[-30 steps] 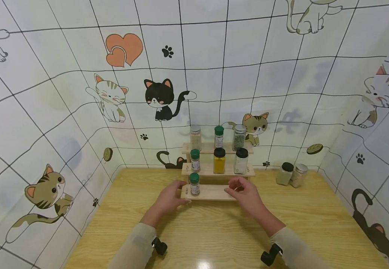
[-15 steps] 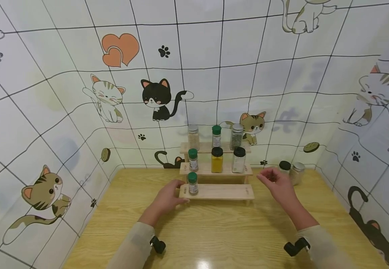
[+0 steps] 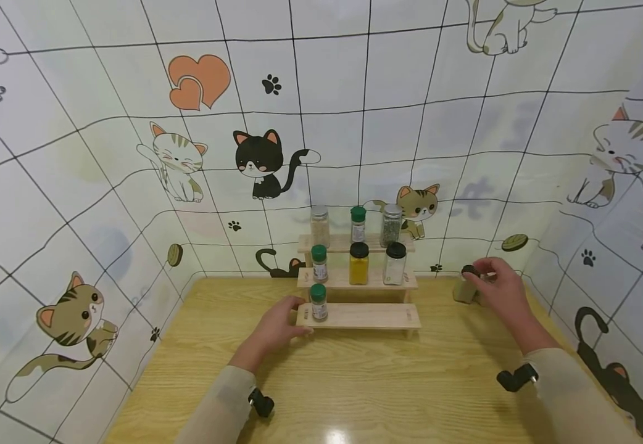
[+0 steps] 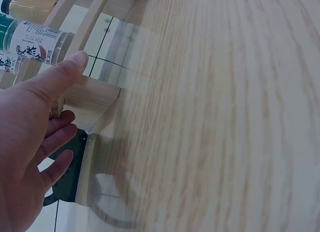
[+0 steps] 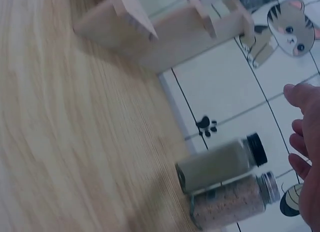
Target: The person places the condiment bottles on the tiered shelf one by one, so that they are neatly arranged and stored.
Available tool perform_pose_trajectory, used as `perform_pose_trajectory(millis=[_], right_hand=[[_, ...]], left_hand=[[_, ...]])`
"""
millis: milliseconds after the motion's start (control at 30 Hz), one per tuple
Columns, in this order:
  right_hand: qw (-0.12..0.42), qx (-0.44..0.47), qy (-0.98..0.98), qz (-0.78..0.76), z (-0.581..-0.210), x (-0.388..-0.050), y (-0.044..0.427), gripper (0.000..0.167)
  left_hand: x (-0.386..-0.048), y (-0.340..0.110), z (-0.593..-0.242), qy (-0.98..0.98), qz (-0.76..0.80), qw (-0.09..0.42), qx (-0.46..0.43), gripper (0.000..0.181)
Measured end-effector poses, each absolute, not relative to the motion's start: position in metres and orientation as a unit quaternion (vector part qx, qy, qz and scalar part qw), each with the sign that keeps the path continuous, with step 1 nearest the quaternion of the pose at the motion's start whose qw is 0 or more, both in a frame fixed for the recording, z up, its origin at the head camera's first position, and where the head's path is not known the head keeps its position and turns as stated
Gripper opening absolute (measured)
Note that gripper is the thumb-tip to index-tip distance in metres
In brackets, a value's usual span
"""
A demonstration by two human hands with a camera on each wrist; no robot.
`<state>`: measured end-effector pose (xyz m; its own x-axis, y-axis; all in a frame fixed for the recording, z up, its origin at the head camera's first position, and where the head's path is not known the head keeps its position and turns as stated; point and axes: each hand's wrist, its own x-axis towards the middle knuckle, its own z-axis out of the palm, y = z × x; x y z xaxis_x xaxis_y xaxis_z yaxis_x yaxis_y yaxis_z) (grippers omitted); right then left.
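A three-tier wooden spice rack (image 3: 368, 316) stands against the back wall. My left hand (image 3: 276, 327) grips the left end of its lowest tier, thumb at the front edge, fingers behind. Next to that hand, a small green-capped spice bottle (image 3: 318, 306) stands on the tier. At the right, my right hand (image 3: 500, 290) is at the black lid of a square jar of pale powder (image 3: 463, 292). The right wrist view shows a gap between the fingers and the lid. A silver-lidded jar of pinkish grains (image 5: 230, 202) touches the powder jar; my hand mostly hides it in the head view.
On the middle tier are a green-capped bottle (image 3: 319, 265), a yellow spice jar (image 3: 358, 265) and a black-lidded clear jar (image 3: 395, 266). Three more containers line the top tier, among them a jar of dried herbs (image 3: 390, 228). Cat-print walls enclose the wooden table (image 3: 321, 376).
My right hand has moved right, from above the lowest tier to the two jars at the table's right. My left hand stays at the rack's end.
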<state>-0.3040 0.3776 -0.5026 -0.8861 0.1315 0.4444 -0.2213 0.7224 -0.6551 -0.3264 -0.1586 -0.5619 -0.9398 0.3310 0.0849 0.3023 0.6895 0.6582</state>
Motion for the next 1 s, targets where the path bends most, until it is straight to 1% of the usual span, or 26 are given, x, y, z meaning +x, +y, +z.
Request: perform_pose_trajectory(millis=[133,300,533,767,867,1000], right_hand=[[0.209,0.051,-0.918,0.333,-0.501,-0.318,0.392,0.055],[0.171,0.069,-0.940,0.288,-0.503,-0.332,0.404,0.063],[0.128,0.071,-0.959,0.243,-0.504,-0.348,0.417,0.070],[0.057,0.071,-0.972,0.217,-0.502,-0.359,0.427,0.072],[0.045,0.074,-0.973,0.212,-0.503,-0.361,0.431,0.073],[0.044,0.075,-0.970,0.229,-0.505,-0.361,0.429,0.073]], left_hand=[[-0.327,-0.159,-0.562,0.918,0.356,0.024,0.173,0.074],[-0.328,-0.160,-0.561,0.919,0.352,0.024,0.177,0.073],[-0.328,-0.159,-0.561,0.920,0.348,0.019,0.181,0.073],[-0.330,-0.160,-0.563,0.919,0.350,0.018,0.182,0.073],[-0.330,-0.160,-0.563,0.918,0.350,0.017,0.184,0.074],[-0.329,-0.159,-0.561,0.919,0.349,0.018,0.185,0.074]])
